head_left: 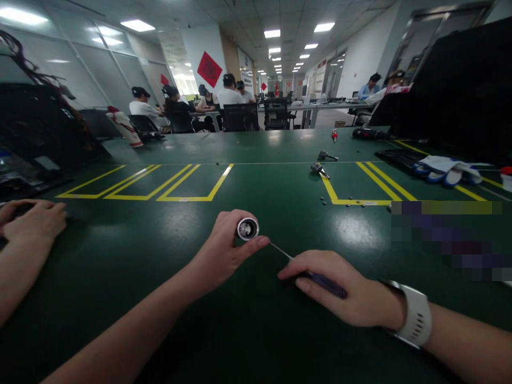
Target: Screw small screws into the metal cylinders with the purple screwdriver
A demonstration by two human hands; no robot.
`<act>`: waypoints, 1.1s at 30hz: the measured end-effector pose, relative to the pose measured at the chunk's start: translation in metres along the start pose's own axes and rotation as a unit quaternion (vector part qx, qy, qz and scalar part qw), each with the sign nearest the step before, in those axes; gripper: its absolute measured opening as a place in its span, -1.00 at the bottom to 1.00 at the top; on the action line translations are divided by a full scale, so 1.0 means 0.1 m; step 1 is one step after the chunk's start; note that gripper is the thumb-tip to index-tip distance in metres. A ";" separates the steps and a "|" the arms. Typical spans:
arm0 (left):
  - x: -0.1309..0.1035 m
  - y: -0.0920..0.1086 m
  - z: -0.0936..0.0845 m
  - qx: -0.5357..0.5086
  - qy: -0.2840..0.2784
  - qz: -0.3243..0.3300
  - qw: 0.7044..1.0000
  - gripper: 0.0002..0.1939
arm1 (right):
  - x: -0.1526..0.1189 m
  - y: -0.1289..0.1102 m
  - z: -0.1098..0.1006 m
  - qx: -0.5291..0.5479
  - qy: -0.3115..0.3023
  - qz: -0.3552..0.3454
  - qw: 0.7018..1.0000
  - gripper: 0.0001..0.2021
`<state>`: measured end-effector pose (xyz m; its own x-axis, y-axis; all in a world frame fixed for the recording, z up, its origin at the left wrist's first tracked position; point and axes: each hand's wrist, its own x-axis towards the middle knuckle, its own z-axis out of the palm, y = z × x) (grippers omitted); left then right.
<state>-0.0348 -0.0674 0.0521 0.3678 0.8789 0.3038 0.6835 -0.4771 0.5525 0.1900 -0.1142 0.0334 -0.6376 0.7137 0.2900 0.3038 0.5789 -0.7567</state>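
My left hand point(229, 241) is closed around a short cylinder with a silver rim point(248, 228). Its open end faces me and shows a dark hollow with metal parts inside. In my right hand point(344, 288) is a screwdriver point(328, 285) with a dark purplish handle, gripped low over the table. The thin shaft points up and left toward my left thumb, and its tip reaches the thumb's edge; whether it touches the cylinder I cannot tell. A pale watch band circles my right wrist.
Another person's hands point(34, 221) rest at the left edge of the green table point(168, 330). Several small nuts point(348, 205) and two dark metal parts point(320, 170) lie right of centre. Farther right are gloves point(448, 169) and a dark power tool point(370, 133). Yellow tape marks the surface.
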 end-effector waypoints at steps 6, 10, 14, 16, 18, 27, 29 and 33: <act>-0.01 -0.05 0.12 0.030 -0.039 0.035 0.998 -0.68 | 0.03 0.10 0.00 0.176 0.138 0.118 0.968 -0.70; -0.04 -0.02 0.17 0.010 -0.072 -0.004 0.997 -0.70 | 0.03 0.21 0.03 0.223 0.185 0.192 0.938 -0.60; -0.07 -0.01 0.21 -0.039 -0.089 -0.042 0.994 -0.70 | 0.04 0.23 0.04 0.233 0.189 0.215 0.929 -0.57; -0.08 0.00 0.25 -0.084 -0.097 -0.048 0.991 -0.72 | 0.03 0.22 0.05 0.234 0.187 0.216 0.929 -0.56; -0.09 0.00 0.28 -0.122 -0.099 -0.057 0.986 -0.72 | 0.03 0.21 0.05 0.230 0.183 0.216 0.931 -0.56; -0.11 0.03 0.33 -0.262 -0.119 -0.140 0.947 -0.69 | 0.06 0.10 0.04 0.106 0.134 0.207 0.963 -0.56; -0.11 0.07 0.33 -0.326 -0.126 -0.177 0.920 -0.69 | 0.06 0.04 0.06 0.037 0.132 0.147 0.980 -0.57; -0.12 0.11 0.34 -0.427 -0.109 -0.216 0.871 -0.68 | 0.00 0.02 0.15 -0.076 0.120 -0.015 0.990 -0.66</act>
<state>-0.0108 -0.0828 0.0282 0.3683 0.9124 -0.1785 0.1038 0.1505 0.9831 0.1802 -0.1188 0.0228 -0.4669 0.7579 0.4556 0.4026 0.6409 -0.6536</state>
